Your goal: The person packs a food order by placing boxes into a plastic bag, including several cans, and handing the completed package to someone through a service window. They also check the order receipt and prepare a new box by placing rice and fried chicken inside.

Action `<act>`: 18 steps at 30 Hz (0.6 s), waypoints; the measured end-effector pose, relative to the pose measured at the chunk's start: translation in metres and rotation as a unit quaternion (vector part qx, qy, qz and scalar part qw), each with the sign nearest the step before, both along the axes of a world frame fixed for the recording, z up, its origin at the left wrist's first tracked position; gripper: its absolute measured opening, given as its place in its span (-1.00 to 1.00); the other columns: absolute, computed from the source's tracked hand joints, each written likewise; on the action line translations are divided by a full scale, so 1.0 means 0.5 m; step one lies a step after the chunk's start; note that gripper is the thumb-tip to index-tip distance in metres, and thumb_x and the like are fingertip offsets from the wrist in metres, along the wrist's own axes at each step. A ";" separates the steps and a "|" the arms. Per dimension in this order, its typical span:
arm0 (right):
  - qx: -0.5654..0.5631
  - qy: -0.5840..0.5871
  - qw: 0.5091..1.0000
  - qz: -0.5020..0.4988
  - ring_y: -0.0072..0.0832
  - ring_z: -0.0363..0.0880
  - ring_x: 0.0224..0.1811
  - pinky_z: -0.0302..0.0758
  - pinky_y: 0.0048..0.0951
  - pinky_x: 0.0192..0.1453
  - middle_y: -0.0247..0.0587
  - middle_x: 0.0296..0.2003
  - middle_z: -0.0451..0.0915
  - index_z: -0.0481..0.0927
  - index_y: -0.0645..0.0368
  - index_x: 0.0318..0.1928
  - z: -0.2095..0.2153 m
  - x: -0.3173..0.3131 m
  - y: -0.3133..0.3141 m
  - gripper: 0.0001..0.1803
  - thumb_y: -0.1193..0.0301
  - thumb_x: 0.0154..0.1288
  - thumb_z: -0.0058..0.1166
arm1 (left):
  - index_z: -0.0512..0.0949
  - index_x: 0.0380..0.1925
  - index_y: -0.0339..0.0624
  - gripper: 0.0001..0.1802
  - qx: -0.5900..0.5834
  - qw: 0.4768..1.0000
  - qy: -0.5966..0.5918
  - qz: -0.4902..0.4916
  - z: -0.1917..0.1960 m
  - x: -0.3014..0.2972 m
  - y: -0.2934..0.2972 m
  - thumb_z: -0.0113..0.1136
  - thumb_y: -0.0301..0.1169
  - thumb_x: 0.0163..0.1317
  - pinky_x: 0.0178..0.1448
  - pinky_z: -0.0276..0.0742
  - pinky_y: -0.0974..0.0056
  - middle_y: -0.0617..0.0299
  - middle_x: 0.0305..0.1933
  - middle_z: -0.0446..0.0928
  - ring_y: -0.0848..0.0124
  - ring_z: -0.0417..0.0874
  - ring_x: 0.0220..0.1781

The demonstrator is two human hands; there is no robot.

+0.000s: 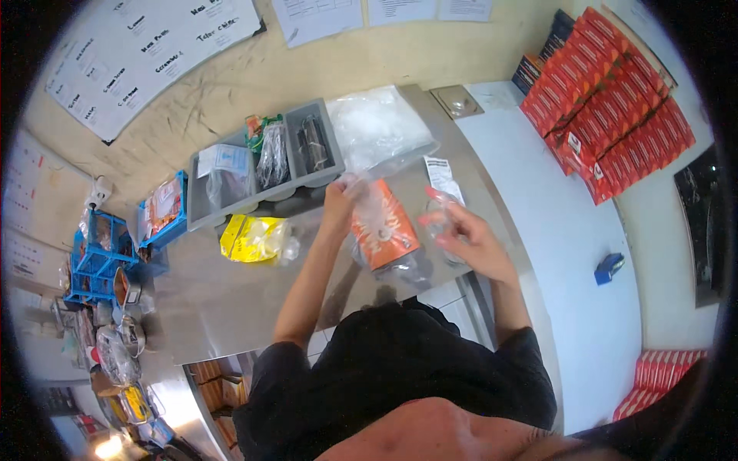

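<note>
An orange packet (382, 230) with white lettering lies at a slant on the steel counter, inside or under a clear plastic bag (402, 270). My left hand (338, 207) is closed on gathered clear plastic at the packet's upper left corner. To the right of the packet, my right hand (478, 244) has its fingers curved around a piece of clear plastic (440, 224); its exact shape is hard to make out. A white printed slip (443, 178) lies just beyond the right fingers. Left of my left forearm rests a yellow plastic packet (252, 239).
A grey divided tray (201, 211) with wrapped cutlery stands at the back. Beside it lies a stack of clear bags (380, 127). Blue baskets (98, 253) stand at left. Red boxes (607, 100) are stacked at right; a blue tape dispenser (609, 267) sits on the white surface.
</note>
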State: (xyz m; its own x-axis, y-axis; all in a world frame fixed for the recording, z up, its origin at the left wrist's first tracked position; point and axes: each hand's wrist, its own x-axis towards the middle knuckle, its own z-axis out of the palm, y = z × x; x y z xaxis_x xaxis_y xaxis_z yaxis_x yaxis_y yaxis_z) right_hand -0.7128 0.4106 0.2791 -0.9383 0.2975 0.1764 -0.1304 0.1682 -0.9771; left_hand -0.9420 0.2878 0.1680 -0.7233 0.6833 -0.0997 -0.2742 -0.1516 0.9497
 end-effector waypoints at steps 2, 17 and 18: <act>0.060 -0.061 0.995 0.047 -0.71 0.31 -0.44 0.32 -0.70 -0.35 -0.28 -0.13 0.46 0.08 0.06 0.30 -0.033 -0.057 0.053 -0.15 0.50 -0.04 0.17 | 0.48 -0.39 -0.33 -0.80 -0.027 0.990 0.124 -0.059 0.027 0.016 0.009 0.15 -0.40 0.05 -0.35 0.38 0.39 0.27 -0.48 0.51 0.50 0.47 -0.44; 0.042 0.089 0.944 0.314 -0.51 0.41 -0.47 0.33 -0.48 -0.35 -0.18 -0.54 0.42 0.44 0.30 -0.37 -0.213 -0.243 0.125 -0.87 0.49 0.06 -0.05 | 0.35 -0.06 -0.17 -0.46 -0.346 0.818 0.459 -0.039 0.180 0.118 -0.010 0.24 -0.55 -0.14 -0.24 0.42 0.25 0.06 -0.25 0.50 0.17 0.54 -0.27; 0.037 0.088 0.940 0.327 -0.51 0.41 -0.47 0.33 -0.48 -0.35 -0.18 -0.54 0.42 0.44 0.30 -0.37 -0.200 -0.248 0.124 -0.87 0.49 0.06 -0.05 | 0.35 -0.06 -0.17 -0.46 -0.354 0.818 0.451 -0.030 0.180 0.138 -0.020 0.24 -0.55 -0.14 -0.24 0.42 0.25 0.06 -0.25 0.50 0.17 0.54 -0.27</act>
State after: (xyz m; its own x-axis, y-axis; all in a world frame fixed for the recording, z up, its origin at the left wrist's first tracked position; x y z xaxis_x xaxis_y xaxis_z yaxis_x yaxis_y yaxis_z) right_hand -0.8369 0.4728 0.1793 -0.8706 -0.3528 0.3430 -0.3877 0.0627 -0.9196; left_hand -0.8729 0.2779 0.2580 -0.6886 0.7217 0.0708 0.6009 0.5131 0.6129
